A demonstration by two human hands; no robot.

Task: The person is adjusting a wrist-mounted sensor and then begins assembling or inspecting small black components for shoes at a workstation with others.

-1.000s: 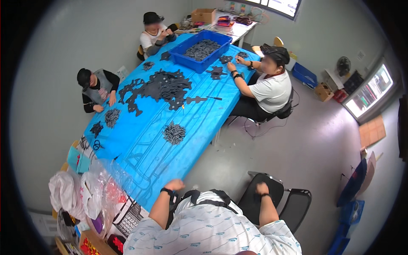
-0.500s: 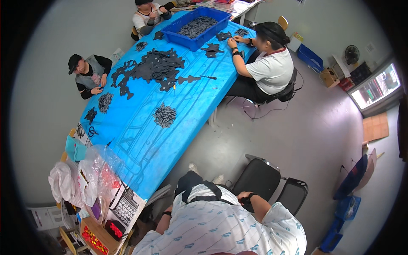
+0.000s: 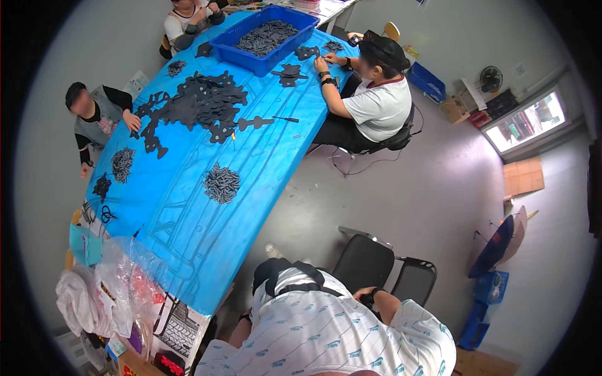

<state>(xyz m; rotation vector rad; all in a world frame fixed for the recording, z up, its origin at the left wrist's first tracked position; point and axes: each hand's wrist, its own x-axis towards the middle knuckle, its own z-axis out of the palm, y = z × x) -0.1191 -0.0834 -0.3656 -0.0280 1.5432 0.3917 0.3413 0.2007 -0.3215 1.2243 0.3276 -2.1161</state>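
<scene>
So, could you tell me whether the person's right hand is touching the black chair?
Cannot tell: in the head view the right hand overlaps the black chair edge, contact unclear.

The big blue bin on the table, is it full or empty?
Partly full. The blue bin holds a heap of small dark pieces, with its walls showing above them.

One head view looks steeply down from high above the person's torso, facing along the blue table, which runs away toward upper left.
</scene>
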